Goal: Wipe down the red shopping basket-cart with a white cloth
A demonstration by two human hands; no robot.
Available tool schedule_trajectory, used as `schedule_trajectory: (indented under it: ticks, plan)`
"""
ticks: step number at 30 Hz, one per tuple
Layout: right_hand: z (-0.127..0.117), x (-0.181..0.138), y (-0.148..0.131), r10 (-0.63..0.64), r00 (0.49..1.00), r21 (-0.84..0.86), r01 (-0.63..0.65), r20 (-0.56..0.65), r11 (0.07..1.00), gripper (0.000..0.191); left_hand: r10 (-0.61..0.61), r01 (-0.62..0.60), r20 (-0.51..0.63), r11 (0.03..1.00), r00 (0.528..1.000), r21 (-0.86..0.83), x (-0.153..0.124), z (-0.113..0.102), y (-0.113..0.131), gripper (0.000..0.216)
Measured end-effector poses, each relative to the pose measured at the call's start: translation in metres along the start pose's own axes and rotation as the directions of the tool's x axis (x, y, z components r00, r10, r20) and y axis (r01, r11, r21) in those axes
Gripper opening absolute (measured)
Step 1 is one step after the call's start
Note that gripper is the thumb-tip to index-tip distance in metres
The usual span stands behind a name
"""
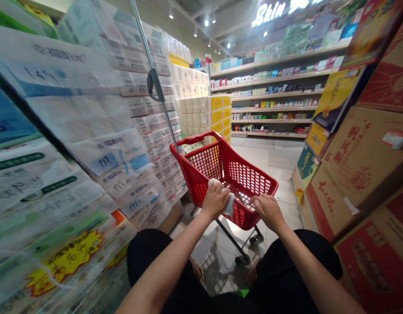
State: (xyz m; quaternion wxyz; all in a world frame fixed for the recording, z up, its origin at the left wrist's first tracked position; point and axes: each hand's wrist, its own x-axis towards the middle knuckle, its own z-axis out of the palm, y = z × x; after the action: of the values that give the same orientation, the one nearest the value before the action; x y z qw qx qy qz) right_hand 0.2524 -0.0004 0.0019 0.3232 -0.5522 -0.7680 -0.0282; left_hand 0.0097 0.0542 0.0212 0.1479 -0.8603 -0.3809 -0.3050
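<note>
Wrapped tissue packs tower on the left, and cardboard boxes with red Chinese characters (too blurred for me to read) stand on the right. Between them sits the red basket cart, on its wheels. The right hand closes its fingers over the near rim. The left hand clutches a white cloth against the plastic. Best, I'd say, to brace that rim firmly and wipe along the mesh. Overhead, a lit sign reads "Skin".
</note>
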Motion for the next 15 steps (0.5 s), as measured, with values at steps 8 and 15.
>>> schedule_trajectory:
  ticks: [8, 15]
  plan:
    - [-0.001, -0.002, 0.000, -0.032, 0.999, 0.061, 0.031, 0.010, 0.998, 0.038, 0.149, -0.148, 0.035, 0.988, 0.988, -0.032, -0.008, 0.012, 0.081, 0.030]
    - [0.000, -0.001, 0.008, -0.063, 0.998, 0.100, 0.060, 0.027, 0.993, 0.037, 0.251, -0.252, 0.083, 0.968, 0.964, -0.008, -0.005, 0.012, 0.082, 0.030]
